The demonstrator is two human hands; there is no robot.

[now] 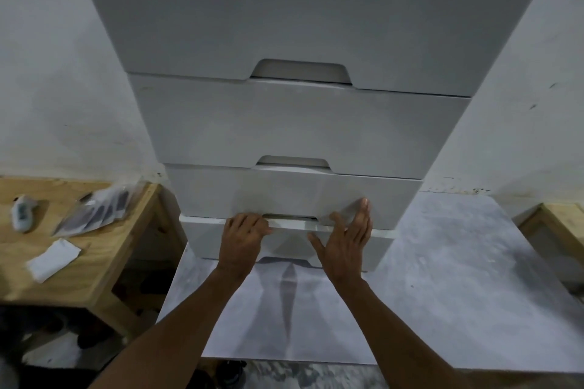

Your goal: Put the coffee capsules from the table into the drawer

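Dim, soft blur, wide-angle edge distortion

Nothing written can be read here: no lettering, brand or number. The small grey device (21, 213) on the wooden surface (94, 262) has a dark panel (too blurred to tell whether it carries digits). The clear packets (98, 210) and white paper (53, 259) beside it show no legible print. Every drawer (294, 123) front is plain white.

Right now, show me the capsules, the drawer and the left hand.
capsules (104, 210), head view: on one dark capsule on the table.
drawer (290, 238), head view: its front, just below the rim.
left hand (241, 241), head view: back of the hand, fingers curled over the drawer's rim.
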